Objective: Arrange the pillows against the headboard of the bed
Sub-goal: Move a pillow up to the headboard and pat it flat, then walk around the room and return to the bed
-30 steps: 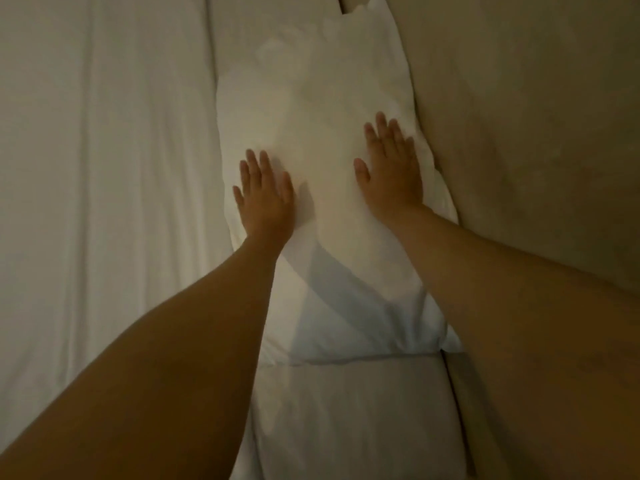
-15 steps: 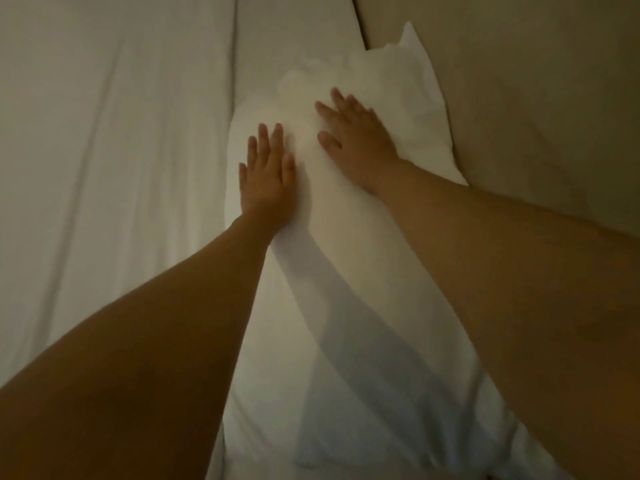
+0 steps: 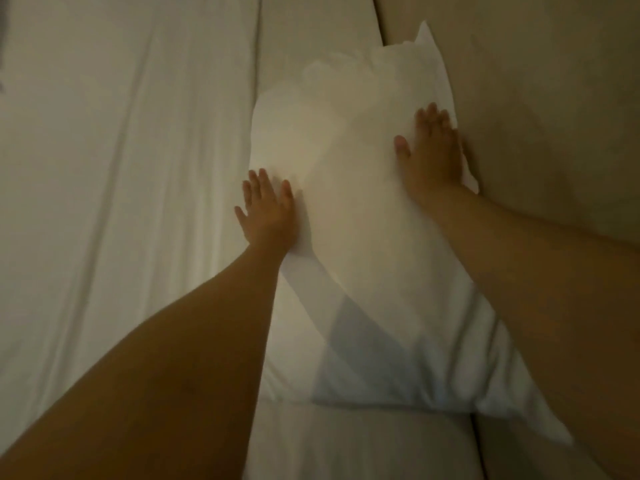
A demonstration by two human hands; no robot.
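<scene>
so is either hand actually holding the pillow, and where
Neither grips it. The left hand lies flat and open at the pillow's left edge; the right hand lies flat on its right edge by the headboard.

Spread over the left side of the bed [image 3: 311, 32]: white, softly creased fabric cover [image 3: 114, 202], long folds running lengthwise, right edge a straight seam. At the far upper-left edge, dark blurred sliver [image 3: 2, 39], too dim to identify.
</scene>
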